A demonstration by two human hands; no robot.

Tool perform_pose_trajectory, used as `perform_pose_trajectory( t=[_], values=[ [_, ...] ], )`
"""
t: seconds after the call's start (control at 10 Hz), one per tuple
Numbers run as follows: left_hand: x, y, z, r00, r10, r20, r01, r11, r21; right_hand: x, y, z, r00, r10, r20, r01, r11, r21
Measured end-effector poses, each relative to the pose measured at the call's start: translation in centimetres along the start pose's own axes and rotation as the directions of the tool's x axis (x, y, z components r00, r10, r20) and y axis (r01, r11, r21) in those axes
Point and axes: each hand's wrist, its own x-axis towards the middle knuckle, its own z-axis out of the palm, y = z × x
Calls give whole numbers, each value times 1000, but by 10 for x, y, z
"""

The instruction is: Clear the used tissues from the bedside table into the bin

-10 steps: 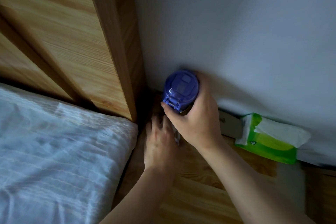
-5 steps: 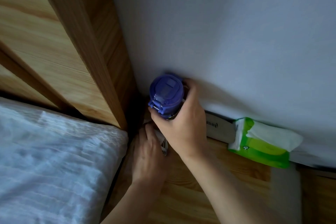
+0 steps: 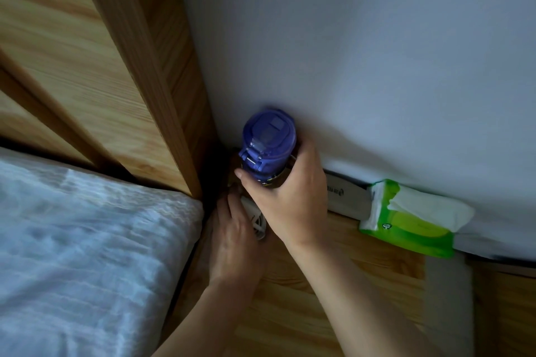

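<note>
My right hand (image 3: 290, 197) is wrapped around a bottle with a purple flip lid (image 3: 268, 142), holding it in the corner by the wall. Below it my left hand (image 3: 235, 238) lies on the wooden bedside table (image 3: 304, 313), fingers closed around a small white crumpled thing (image 3: 256, 222) that looks like a used tissue or a coiled cable; the right hand hides most of it. No bin is in view.
A green tissue pack (image 3: 406, 220) with a white sheet sticking out leans against the white wall (image 3: 377, 52) at the right. A grey flat item (image 3: 345, 197) lies behind the hand. The wooden headboard (image 3: 101, 52) and a white pillow (image 3: 81, 255) fill the left.
The view has shifted slightly between frames. My left hand has curled in under the bottle around the white thing; my right hand keeps its hold on the bottle.
</note>
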Motion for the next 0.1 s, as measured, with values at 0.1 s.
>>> perform_pose_trajectory(
  t=[0.1],
  values=[
    [1, 4, -5, 1000, -14, 27, 14, 1000, -8, -3, 1, -6, 1000, 13, 8, -13, 999, -39]
  ],
)
